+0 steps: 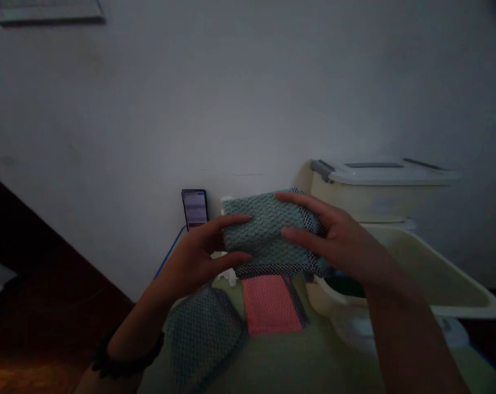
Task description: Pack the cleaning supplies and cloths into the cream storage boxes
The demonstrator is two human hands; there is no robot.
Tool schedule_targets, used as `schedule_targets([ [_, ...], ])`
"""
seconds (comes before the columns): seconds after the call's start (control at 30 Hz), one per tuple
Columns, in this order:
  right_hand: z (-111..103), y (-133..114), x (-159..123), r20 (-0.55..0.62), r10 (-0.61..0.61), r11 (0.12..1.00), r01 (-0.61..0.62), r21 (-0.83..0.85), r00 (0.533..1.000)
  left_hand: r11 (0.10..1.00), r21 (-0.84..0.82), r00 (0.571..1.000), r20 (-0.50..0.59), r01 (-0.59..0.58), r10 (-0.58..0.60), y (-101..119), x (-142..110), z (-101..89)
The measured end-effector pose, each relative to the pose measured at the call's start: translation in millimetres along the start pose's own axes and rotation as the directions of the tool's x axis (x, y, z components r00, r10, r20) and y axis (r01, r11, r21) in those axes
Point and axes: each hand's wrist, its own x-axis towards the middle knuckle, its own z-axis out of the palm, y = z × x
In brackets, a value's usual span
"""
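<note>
Two bare hands on one item, head view, dim light. The folded pale teal knitted cloth (267, 232) with dark-and-white checked borders is up in front of the person, roughly mid-frame, over the pale green bench (289, 364). Left hand (200, 249): closed on the cloth's left end, index finger and thumb spread on the near face, other fingers mostly hidden. Right hand (340, 238): gripping the right part by the checked strip, index finger near the top edge, thumb lower on the face; fingers behind the cloth can't be seen.

Handling, judged by eye: light, soft, bendy, thick weave, so good grip and little slip. Not fragile, but loose layers could slide or sag if only the front one is pinched. Best hold: both short ends, thumb and fingers through all layers.

Just below it, a flat salmon-pink knitted cloth (270, 306) with a dark strip lies on the bench; whether the two touch is unclear. Left of that, a dark blue-green knitted cloth (204, 334), near the left forearm. Right side: an open cream plastic bin (469, 311), dark green something inside, too dim to tell. Behind the bin, a lidded cream plastic box (366, 200). Black smartphone (196, 207) upright near the wall, screen lit.
</note>
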Motion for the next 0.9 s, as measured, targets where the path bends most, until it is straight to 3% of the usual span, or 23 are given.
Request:
schedule_targets([
  [0.07, -9.9, -1.0, -8.2, 0.060, 0.030, 0.997, -0.026, -0.066, 0.998, 0.997, 0.074, 0.998, -0.059, -0.009, 0.014, 2.3, 1.4, 11.3],
  [0.13, -20.7, 0.0, -16.3, 0.081, 0.043, 0.983, -0.027, -0.184, 0.996, 0.966, 0.249, 0.992, -0.091, -0.066, 0.091, 5.0, 5.8, 23.6],
  [0.23, -39.3, 6.3, -26.1, 0.038, 0.011, 0.931, 0.004, -0.365, 0.999, 0.849, 0.498, 0.967, -0.070, -0.177, 0.243, 9.8, 18.2, 43.1],
  [0.4, -73.3, 25.9, -39.1, -0.020, -0.020, 0.883, 0.008, -0.469, 1.000, 0.770, 0.581, 0.942, -0.016, -0.265, 0.335, 13.1, 45.4, 72.3],
  [0.57, -98.3, 44.8, -53.3, -0.024, 0.104, 0.899, -0.104, -0.426, 0.994, 0.797, 0.519, 0.948, 0.094, -0.308, 0.305, 9.3, 64.2, 96.9],
  [0.67, -107.8, 55.3, -61.3, 0.052, 0.214, 0.942, -0.192, -0.277, 0.975, 0.852, 0.425, 0.950, 0.182, -0.307, 0.252, 4.6, 69.8, 108.4],
  [0.77, -112.1, 68.7, -67.2, 0.132, 0.287, 0.950, -0.264, -0.168, 0.949, 0.853, 0.437, 0.949, 0.255, -0.285, 0.186, -0.5, 72.0, 114.9],
  [0.9, -111.0, 84.6, -71.1, 0.286, 0.299, 0.944, -0.237, -0.231, 0.910, 0.818, 0.468, 0.886, 0.451, -0.334, 0.104, -0.3, 72.3, 117.4],
])
